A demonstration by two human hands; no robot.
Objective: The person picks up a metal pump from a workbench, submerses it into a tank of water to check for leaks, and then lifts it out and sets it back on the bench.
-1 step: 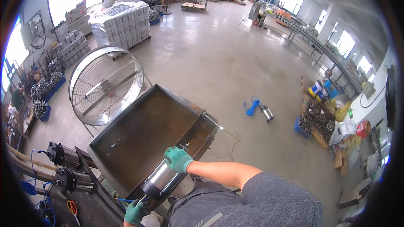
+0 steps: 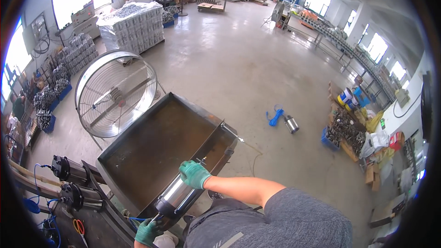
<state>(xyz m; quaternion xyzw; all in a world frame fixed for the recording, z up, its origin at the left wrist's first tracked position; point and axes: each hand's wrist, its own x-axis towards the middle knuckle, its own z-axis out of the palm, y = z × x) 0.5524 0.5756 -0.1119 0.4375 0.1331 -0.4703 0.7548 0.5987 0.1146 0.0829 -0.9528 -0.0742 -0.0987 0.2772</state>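
Note:
A shiny steel cylinder with a black end cap (image 2: 173, 197), looking like a submersible pump body, lies slanted across the near edge of a metal tank. My right hand (image 2: 195, 174), in a green glove, is closed round its far end. At the black-capped end is my left hand (image 2: 146, 232), gloved in green too, its fingers wrapped round a thin metal rod (image 2: 156, 217) that points at the cap. The rod's kind is hard to make out. A blue cable (image 2: 137, 219) runs beside that cap. Brownish water fills the tank (image 2: 106, 164).
Two similar black-capped cylinders (image 2: 69, 169) (image 2: 81, 196) stand on the bench at left, near orange-handled scissors (image 2: 79, 228). Beyond the tank is a big round fan (image 2: 115, 94). A small cylinder (image 2: 291, 124) with blue cable lies on the floor, and parts bins (image 2: 330, 138) line the right.

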